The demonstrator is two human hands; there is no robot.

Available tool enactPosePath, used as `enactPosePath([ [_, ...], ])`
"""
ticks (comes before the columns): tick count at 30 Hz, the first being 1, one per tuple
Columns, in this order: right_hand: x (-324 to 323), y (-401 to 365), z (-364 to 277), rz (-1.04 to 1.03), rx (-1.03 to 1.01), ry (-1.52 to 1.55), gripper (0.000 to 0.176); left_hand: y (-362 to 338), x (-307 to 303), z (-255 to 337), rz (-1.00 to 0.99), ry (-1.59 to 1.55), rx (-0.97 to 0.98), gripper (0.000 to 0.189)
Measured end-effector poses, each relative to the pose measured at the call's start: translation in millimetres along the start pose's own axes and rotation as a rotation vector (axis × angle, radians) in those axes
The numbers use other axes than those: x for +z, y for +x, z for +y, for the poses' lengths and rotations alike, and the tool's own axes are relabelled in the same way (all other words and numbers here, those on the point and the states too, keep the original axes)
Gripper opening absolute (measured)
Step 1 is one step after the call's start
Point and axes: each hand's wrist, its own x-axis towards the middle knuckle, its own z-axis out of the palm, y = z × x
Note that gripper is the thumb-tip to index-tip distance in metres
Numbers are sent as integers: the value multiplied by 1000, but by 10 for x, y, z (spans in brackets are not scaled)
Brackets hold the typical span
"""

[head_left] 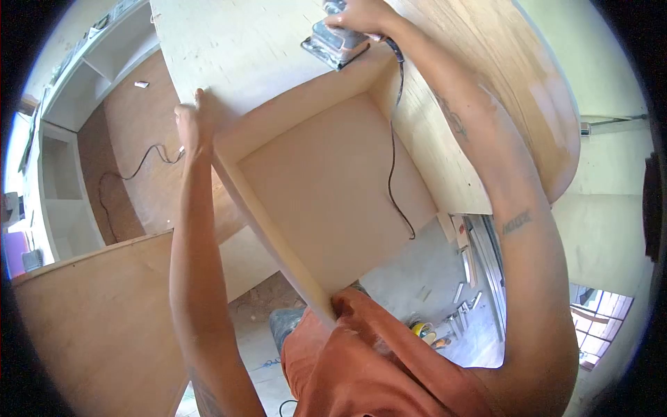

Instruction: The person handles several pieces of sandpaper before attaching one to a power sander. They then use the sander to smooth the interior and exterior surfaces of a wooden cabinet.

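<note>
Both arms reach forward, right hand (361,15) curled in a grip, left hand (193,126) flat, fingers extended.

One head-worn view, fisheye, tilted steeply down past own chest; plywood cabinet (333,187) close up, floor (431,278) far beneath.

Plywood cabinet (326,181), electric sander (335,43) on its top panel, black cord (391,160) hanging down
</note>
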Motion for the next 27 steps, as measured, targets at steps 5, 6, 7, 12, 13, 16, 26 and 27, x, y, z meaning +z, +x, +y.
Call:
enactPosePath([
  [5, -84, -216, 159, -36, -50, 0, 56, 8, -16, -20, -37, -71, -11, 72],
  [6, -72, -222, 325, -37, -53, -2, 56, -9, -18, 4, -35, -74, -13, 72],
  [7, -49, -223, 515, -9, -22, -19, 55, -38, -33, 39, -28, -53, -23, 71],
  [12, -151, -238, 775, -14, 135, 10, 51, -82, -74, 118, -34, -43, -71, 70],
  [13, -143, -205, 774, 0, 128, -25, 50, -74, -54, 87, -34, -35, -43, 70],
  [16, -114, -80, 783, 13, 147, -51, 50, -126, -76, 110, -44, -44, -8, 70],
  [26, 20, 82, -37, -17, 275, -102, 60, -89, -34, 129, -36, -1, -57, 72],
  [27, 88, 87, -103, -22, 273, -106, 60, -83, -27, 116, -38, -3, -63, 72],
])
